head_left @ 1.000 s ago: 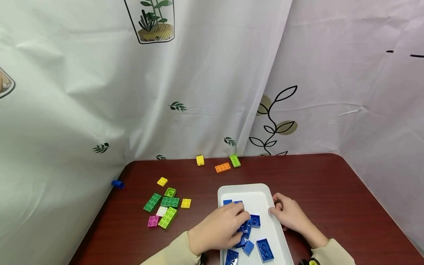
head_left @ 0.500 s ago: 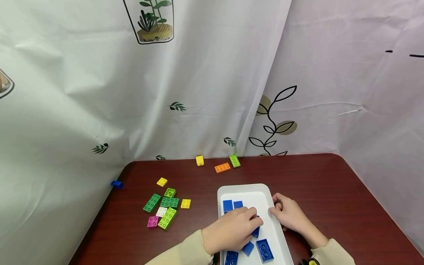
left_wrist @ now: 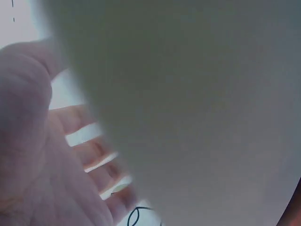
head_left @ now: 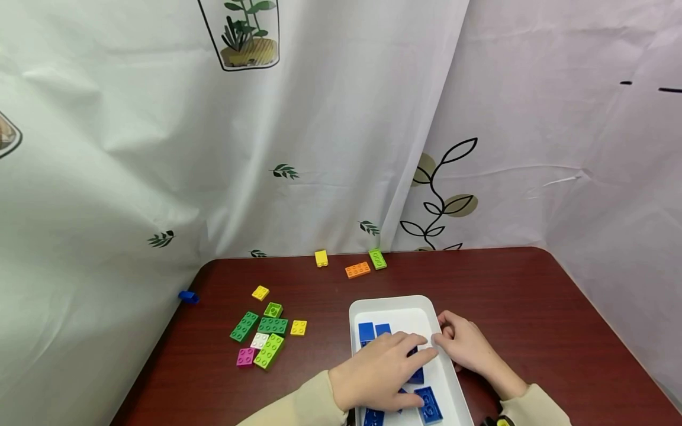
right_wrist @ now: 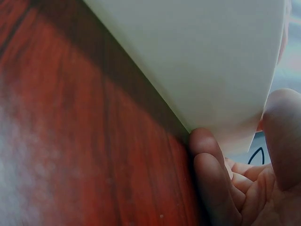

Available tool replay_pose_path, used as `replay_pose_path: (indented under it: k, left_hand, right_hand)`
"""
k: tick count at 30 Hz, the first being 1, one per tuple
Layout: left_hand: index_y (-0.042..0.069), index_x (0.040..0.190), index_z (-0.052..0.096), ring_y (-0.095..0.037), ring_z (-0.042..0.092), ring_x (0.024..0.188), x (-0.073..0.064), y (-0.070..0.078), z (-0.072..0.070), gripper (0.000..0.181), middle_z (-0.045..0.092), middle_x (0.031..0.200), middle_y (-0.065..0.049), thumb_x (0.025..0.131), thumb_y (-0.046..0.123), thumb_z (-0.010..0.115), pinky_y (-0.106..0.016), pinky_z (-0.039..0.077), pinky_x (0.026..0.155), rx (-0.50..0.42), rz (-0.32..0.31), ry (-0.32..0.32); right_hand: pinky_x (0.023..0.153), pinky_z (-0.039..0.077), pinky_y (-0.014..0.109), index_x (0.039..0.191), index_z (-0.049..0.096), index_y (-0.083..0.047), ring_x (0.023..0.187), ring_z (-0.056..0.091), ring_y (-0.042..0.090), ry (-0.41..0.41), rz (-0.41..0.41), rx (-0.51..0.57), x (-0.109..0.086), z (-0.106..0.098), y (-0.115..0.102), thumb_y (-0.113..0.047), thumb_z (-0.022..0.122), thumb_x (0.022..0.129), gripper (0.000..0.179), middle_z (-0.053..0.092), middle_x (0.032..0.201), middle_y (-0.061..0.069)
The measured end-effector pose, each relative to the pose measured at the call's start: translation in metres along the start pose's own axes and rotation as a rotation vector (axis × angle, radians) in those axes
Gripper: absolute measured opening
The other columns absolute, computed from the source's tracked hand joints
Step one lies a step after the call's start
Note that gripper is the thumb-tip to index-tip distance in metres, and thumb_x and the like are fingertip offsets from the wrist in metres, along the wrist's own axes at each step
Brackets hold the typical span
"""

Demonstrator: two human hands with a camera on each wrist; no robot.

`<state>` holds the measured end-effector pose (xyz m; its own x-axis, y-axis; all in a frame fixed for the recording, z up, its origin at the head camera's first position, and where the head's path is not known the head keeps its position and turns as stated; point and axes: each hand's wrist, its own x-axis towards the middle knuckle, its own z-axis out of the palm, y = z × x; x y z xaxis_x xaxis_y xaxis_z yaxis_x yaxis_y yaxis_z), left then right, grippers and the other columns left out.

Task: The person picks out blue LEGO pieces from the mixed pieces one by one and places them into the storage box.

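A white tray [head_left: 394, 306] with several blue toy building bricks lies at the table's near side in the head view. My left hand [head_left: 380, 371] spreads over the bricks, fingers extended, its thumb tip at the edge of a large upturned blue brick [head_left: 428, 404]. It hides part of the pile; a flat-sided blue brick [head_left: 366, 331] shows beyond the knuckles. Blurred grey fills much of the left wrist view beside the fingers [left_wrist: 96, 153]. My right hand [head_left: 469, 350] grips the tray's right side, thumb at the rim. In the right wrist view, its fingertips press the tray's outer wall [right_wrist: 197, 61].
Left of the tray, several green, yellow, white and pink bricks form a loose group around a dark green brick [head_left: 273, 325]. An orange brick [head_left: 357, 270] lies near the back edge. One blue brick [head_left: 189, 297] sits at the left edge, beside the curtain [head_left: 133, 148].
My left hand has shifted right across the tray, and its curled fingers have spread out. Two blue bricks at the tray's far left have come into view. The right hand stays still.
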<state>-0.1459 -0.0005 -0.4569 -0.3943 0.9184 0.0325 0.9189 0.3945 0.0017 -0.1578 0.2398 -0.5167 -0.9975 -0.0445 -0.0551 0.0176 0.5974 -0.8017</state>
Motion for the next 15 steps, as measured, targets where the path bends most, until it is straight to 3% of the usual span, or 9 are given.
replay_pose_path:
  k: [4,10,15]
  left_hand:
    - [0.029,0.163,0.03,-0.014,0.046,0.145,-0.006,-0.001,-0.002,0.085,0.04,0.163,0.005,0.094,0.075,0.051,-0.038,0.046,0.115,-0.031,-0.026,-0.026]
    - [0.027,0.162,0.033,-0.016,0.042,0.149,-0.017,-0.009,-0.006,0.088,0.035,0.167,0.002,0.093,0.08,0.047,-0.041,0.042,0.119,-0.048,-0.051,0.005]
    - [0.027,0.162,0.034,-0.019,0.043,0.149,-0.027,-0.019,-0.011,0.088,0.035,0.167,0.001,0.093,0.079,0.049,-0.045,0.044,0.118,-0.082,-0.113,0.018]
  right_hand:
    - [0.035,0.048,0.034,0.103,0.062,-0.007,0.035,0.05,0.014,0.002,0.01,-0.006,0.001,0.0,0.0,-0.009,0.067,0.09,0.014,0.05,0.056,-0.001]
    - [0.035,0.048,0.034,0.103,0.062,-0.007,0.035,0.05,0.013,0.005,-0.008,0.009,-0.001,0.0,-0.002,-0.01,0.069,0.089,0.016,0.049,0.057,-0.002]
    - [0.034,0.047,0.034,0.102,0.061,-0.007,0.036,0.05,0.013,0.014,-0.001,0.005,-0.002,0.0,-0.003,-0.01,0.069,0.088,0.016,0.049,0.057,-0.002]
